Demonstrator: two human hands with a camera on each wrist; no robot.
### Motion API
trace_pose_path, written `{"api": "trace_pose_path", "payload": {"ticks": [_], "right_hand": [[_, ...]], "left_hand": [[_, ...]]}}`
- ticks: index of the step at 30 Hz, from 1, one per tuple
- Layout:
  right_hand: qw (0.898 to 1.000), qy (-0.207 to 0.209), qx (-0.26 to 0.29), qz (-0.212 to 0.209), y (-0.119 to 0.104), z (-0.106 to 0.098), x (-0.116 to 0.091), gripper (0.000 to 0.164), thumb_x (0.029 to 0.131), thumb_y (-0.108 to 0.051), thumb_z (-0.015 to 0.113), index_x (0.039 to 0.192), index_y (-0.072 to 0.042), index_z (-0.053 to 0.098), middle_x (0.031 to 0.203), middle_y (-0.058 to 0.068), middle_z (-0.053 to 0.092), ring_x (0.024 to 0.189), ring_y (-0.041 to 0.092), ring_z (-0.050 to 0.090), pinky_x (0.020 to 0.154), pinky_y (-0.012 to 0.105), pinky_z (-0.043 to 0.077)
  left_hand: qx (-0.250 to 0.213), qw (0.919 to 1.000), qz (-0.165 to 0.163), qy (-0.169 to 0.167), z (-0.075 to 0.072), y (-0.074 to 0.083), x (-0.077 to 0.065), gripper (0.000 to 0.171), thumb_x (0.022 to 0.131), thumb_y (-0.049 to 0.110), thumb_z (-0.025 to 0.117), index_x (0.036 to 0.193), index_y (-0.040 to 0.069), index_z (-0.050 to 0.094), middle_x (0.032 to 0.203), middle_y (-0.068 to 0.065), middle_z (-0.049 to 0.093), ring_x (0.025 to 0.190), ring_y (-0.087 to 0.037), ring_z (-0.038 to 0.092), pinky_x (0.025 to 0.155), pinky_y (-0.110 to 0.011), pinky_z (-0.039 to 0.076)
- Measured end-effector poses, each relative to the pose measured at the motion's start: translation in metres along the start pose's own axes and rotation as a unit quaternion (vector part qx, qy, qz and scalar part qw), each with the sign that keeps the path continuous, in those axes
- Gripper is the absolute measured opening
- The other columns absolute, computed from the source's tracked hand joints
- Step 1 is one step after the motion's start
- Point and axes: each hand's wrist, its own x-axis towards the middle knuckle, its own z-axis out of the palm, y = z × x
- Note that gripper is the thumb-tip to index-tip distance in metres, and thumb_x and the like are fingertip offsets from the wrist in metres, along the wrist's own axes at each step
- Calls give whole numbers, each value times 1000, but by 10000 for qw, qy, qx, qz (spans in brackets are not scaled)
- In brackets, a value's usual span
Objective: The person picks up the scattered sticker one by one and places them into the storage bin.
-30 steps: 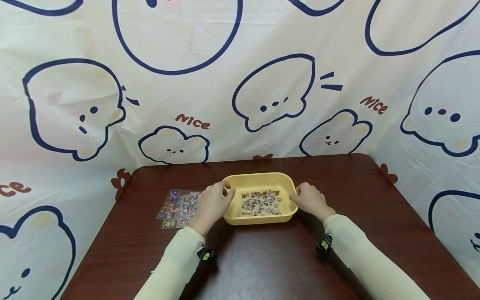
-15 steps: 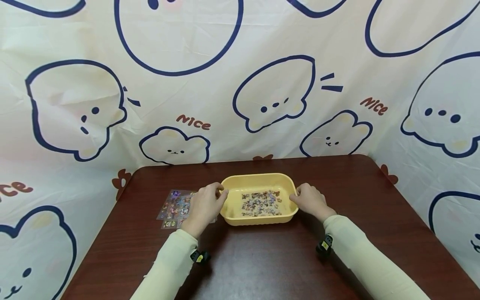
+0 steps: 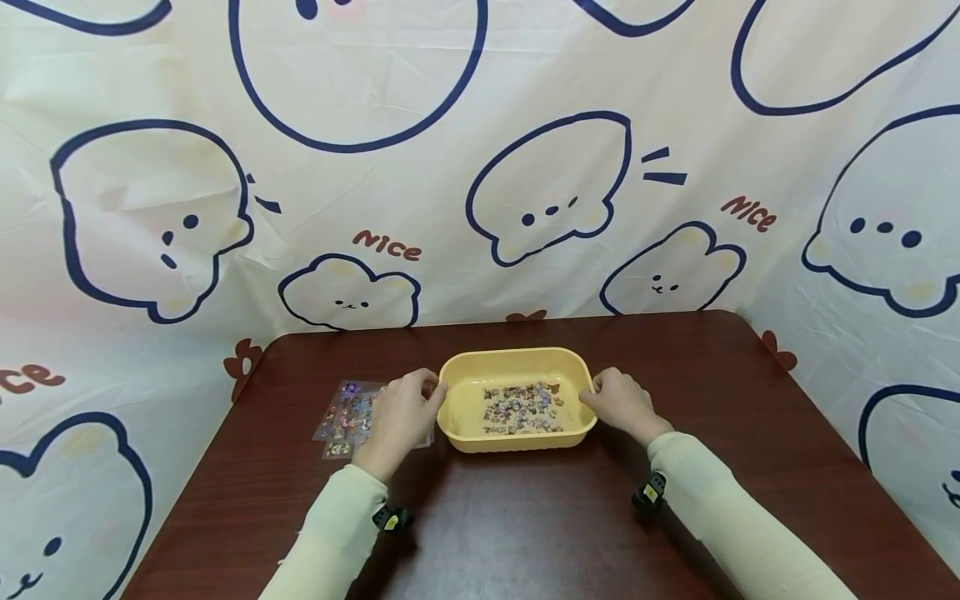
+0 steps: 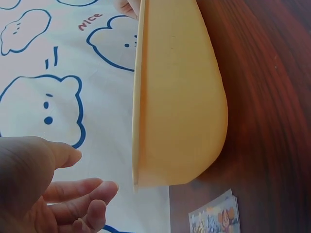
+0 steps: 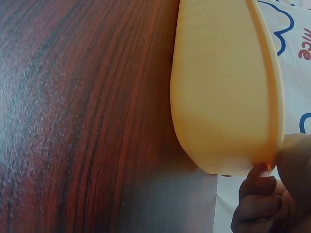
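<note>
A yellow plastic tray (image 3: 467, 400) stands in the middle of the table, with a patch of small multicoloured pieces (image 3: 522, 408) on its floor. At its right end my right hand (image 3: 622, 404) pinches the rim; the right wrist view shows the curled fingers (image 5: 260, 201) against the tray's corner. Close by the left end is my left hand (image 3: 399, 417). In the left wrist view, a gap shows between its loosely bent fingers (image 4: 80, 194) and the tray wall (image 4: 180, 97). Clear sheets with colourful cartoon prints (image 3: 345, 421) lie beneath and left of the left hand, which covers part of them.
The dark red-brown wooden table (image 3: 517, 525) extends in front of the tray and to both sides. A cream cloth with cartoon outlines (image 3: 442, 192) hangs behind the table and along its sides. Each wrist wears a black strapped device (image 3: 392, 518).
My left hand has moved left, away from the tray's left rim, and covers more of the printed sheets. The tray's left end shows slightly farther left. My right hand stays nearly still.
</note>
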Motion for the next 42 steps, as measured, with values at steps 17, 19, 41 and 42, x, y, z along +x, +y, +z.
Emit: {"api": "trace_pose_path", "payload": {"ticks": [17, 19, 41, 42], "right_hand": [[10000, 30, 23, -16, 1, 0, -1, 35, 89, -25, 61, 58, -15, 49, 54, -3, 49, 52, 14, 51, 49, 27, 36], [10000, 28, 25, -14, 1, 0, -1, 36, 89, -25, 61, 58, -15, 48, 54, -3, 49, 52, 14, 51, 49, 27, 35], [10000, -34, 31, 0, 0, 0, 0, 34, 91, -26, 62, 61, -14, 53, 57, -2, 53, 54, 15, 53, 51, 28, 37], [10000, -33, 27, -2, 0, 0, 0, 34, 91, -26, 61, 61, -14, 53, 57, -2, 53, 54, 15, 53, 51, 28, 37]], "left_hand": [[-6, 9997, -244, -22, -5, -18, -5, 29, 99, 38, 62, 109, 13, 73, 88, -2, 74, 65, -13, 60, 54, -28, 41], [27, 9996, -279, -20, -5, -19, -5, 31, 99, 39, 61, 110, 13, 73, 88, -2, 75, 65, -13, 60, 54, -29, 41], [344, 9988, -335, 107, -12, -45, -8, 30, 99, 39, 60, 108, 13, 73, 85, -1, 74, 69, -15, 63, 60, -37, 45], [340, 9988, -349, 102, -13, -46, -7, 30, 99, 39, 60, 107, 13, 73, 85, -1, 74, 69, -16, 63, 60, -37, 45]]}}
